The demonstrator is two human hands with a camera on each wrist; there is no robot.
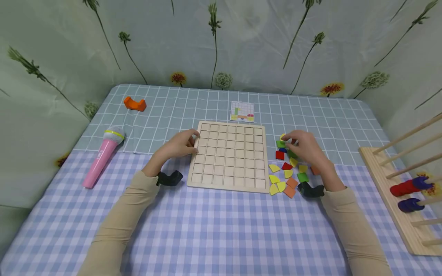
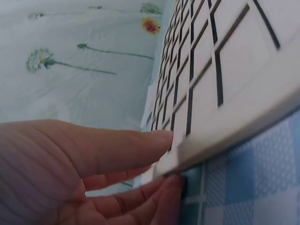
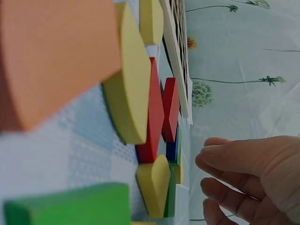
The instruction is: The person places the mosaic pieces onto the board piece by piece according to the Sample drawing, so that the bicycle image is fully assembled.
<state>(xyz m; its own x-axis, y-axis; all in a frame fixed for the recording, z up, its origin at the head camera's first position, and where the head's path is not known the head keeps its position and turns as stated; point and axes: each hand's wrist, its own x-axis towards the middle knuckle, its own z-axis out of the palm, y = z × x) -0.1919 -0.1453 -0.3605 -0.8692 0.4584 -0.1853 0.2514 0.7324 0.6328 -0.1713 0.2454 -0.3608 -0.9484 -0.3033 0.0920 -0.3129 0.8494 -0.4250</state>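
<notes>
A pale wooden board with a grid of square cells lies in the middle of the table. My left hand holds its left edge; the left wrist view shows the thumb on top of the rim and the fingertips along its lower side. Right of the board, my right hand hovers over loose coloured pieces, its fingers loosely bent. No piece shows between those fingers in the right wrist view. Nearest to its fingertips are a yellow piece and a green piece. A red square piece lies just below them.
Yellow quarter-round pieces and orange squares lie along the board's right side. A pattern card is behind the board. A pink microphone and an orange curved block lie left. A wooden peg rack stands right.
</notes>
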